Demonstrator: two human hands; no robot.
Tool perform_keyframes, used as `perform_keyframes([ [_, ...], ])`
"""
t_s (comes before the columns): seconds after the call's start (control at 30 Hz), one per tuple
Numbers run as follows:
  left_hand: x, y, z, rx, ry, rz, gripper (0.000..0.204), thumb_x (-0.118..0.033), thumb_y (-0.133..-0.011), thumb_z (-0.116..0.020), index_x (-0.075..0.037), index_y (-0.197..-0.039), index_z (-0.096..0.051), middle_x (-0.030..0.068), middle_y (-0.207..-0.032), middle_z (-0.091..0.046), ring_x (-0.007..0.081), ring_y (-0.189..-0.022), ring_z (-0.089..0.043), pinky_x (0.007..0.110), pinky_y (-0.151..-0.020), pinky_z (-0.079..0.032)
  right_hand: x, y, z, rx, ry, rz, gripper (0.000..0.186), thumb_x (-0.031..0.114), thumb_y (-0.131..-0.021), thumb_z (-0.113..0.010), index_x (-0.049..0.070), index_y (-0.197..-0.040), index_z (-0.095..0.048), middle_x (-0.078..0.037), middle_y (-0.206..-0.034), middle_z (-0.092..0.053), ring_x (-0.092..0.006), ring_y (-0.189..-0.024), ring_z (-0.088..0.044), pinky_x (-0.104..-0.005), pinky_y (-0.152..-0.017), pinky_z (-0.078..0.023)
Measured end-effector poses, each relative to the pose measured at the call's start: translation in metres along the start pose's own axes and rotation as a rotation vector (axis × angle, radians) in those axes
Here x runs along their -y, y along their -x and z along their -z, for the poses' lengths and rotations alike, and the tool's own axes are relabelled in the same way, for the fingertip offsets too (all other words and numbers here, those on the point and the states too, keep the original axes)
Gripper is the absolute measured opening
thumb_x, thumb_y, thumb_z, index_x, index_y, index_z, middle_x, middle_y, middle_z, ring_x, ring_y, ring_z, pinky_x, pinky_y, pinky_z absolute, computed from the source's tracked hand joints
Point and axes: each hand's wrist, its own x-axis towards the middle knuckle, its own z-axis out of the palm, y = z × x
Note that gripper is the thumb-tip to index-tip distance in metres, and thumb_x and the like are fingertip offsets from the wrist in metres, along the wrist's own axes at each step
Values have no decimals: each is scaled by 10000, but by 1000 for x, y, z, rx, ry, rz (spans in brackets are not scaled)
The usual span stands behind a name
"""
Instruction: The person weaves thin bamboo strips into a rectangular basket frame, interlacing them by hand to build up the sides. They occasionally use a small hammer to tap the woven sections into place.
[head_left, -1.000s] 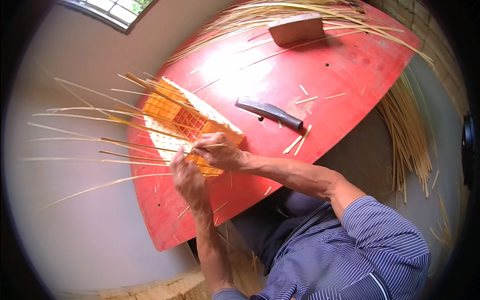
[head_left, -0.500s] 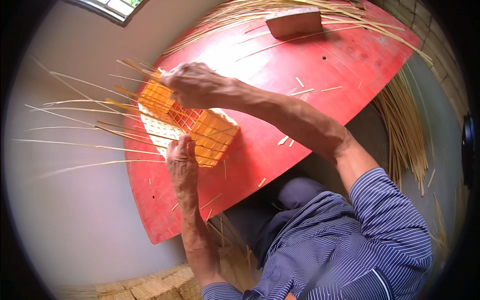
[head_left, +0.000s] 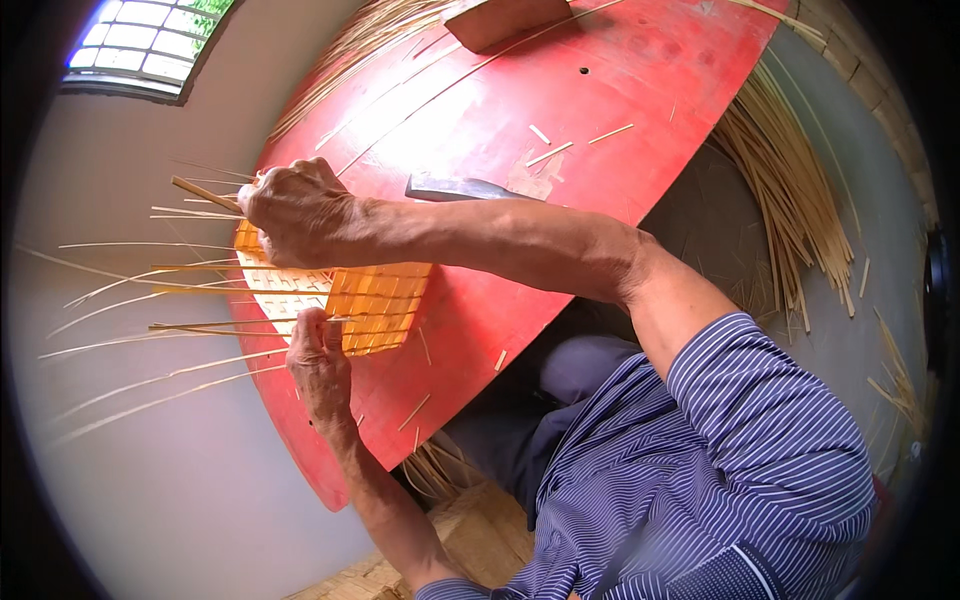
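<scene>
A half-woven bamboo basket [head_left: 385, 300], orange on one side and pale on another, lies at the left of the red table, with long loose strips [head_left: 160, 380] sticking out past the table edge. My left hand [head_left: 322, 368] is closed at the basket's near side, thumb and fingers pinching a thin bamboo strip. At the far corner my right hand [head_left: 300, 212] is closed in a fist, its fingertips partly hidden. A thick strip end [head_left: 205, 194] meets this hand. My right forearm covers part of the basket's far side.
A knife-like metal blade [head_left: 455, 188] lies on the red table [head_left: 480, 330] beyond my right forearm. Farther back are a brick [head_left: 500, 22] and a heap of strips [head_left: 365, 40]. Short offcuts [head_left: 550, 153] are scattered about. A strip bundle [head_left: 790, 200] rests right of the table.
My view has shifted, bringing more of the window into sight. My right hand has moved along the basket's far corner, its forearm now covers the opening, and the blade has come into view.
</scene>
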Motion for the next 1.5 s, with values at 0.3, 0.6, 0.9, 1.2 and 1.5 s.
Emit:
perform_keyframes([
  [0.3,-14,-9,8,51,43,27,204,-201,-991,-668,-30,-999,-557,66,-758,-545,165,-662,-482,321,-627,-450,56,-37,2,575,-378,18,142,77,-659,-610,-13,-758,-654,-210,-680,-622,-400,-734,-666,-494,-628,-529],
  [0.6,-5,-6,17,65,101,11,195,-190,-997,-664,-30,-970,-555,37,-765,-558,121,-692,-516,270,-655,-462,43,-24,16,625,-388,164,78,90,-689,-633,48,-692,-699,-154,-616,-632,-331,-646,-661,-465,-589,-500],
  [0.9,-6,-13,18,104,141,81,195,-256,-995,-667,-70,-999,-609,35,-740,-608,110,-723,-533,293,-692,-465,40,-28,1,593,-315,65,148,133,-736,-655,-4,-690,-626,-197,-659,-617,-357,-620,-643,-488,-601,-494],
  [1.2,13,-16,26,113,243,229,178,-172,-990,-648,-12,-1056,-605,88,-789,-647,140,-736,-631,336,-689,-512,13,42,51,403,-562,229,50,-30,-635,-636,11,-664,-632,-153,-672,-620,-329,-668,-650,-426,-625,-501],
  [1.5,4,-24,0,-151,26,228,151,-181,-904,-736,-41,-873,-689,25,-606,-562,106,-581,-508,311,-548,-413,8,10,64,19,-328,-24,164,129,-885,-727,-15,-937,-667,-175,-782,-687,-319,-707,-701,-408,-648,-560],
])
